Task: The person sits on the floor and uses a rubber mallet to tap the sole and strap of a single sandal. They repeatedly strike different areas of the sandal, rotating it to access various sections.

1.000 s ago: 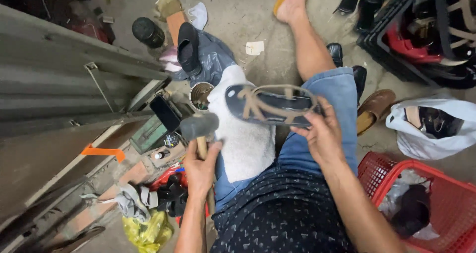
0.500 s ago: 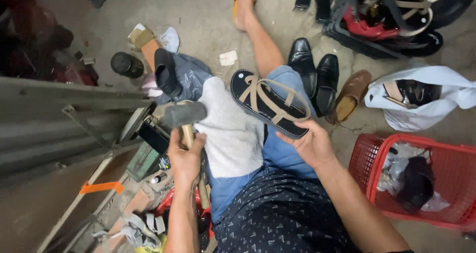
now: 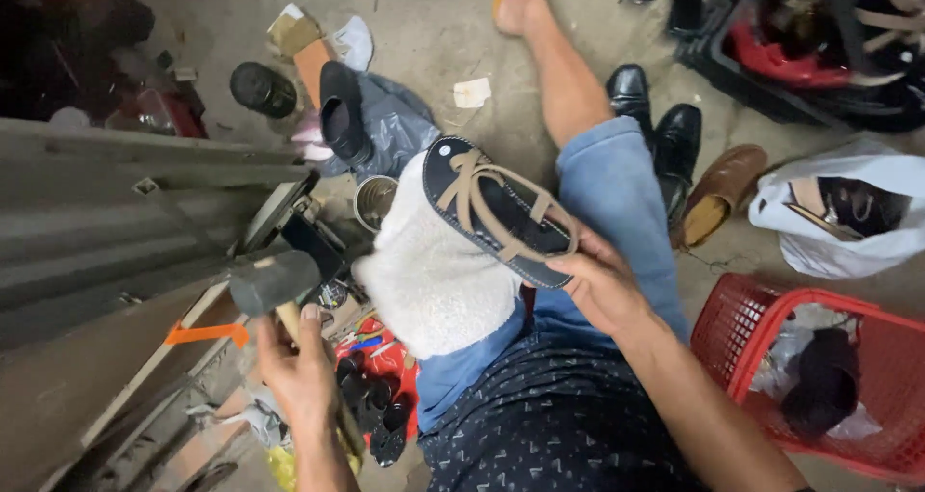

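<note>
Left hand [image 3: 303, 372] grips a hammer [image 3: 273, 282] at left; right hand [image 3: 597, 285] grips a sandal [image 3: 501, 212] on a white cloth [image 3: 434, 280] over the knee

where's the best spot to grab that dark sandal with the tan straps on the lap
Probably the near end of the dark flat sandal with tan crossed straps, from the right side, where the right hand grips its edge now. It lies sole-down on the white fluffy cloth, tilted across the knee, so the thin rim is free there and the straps stay clear.
</note>
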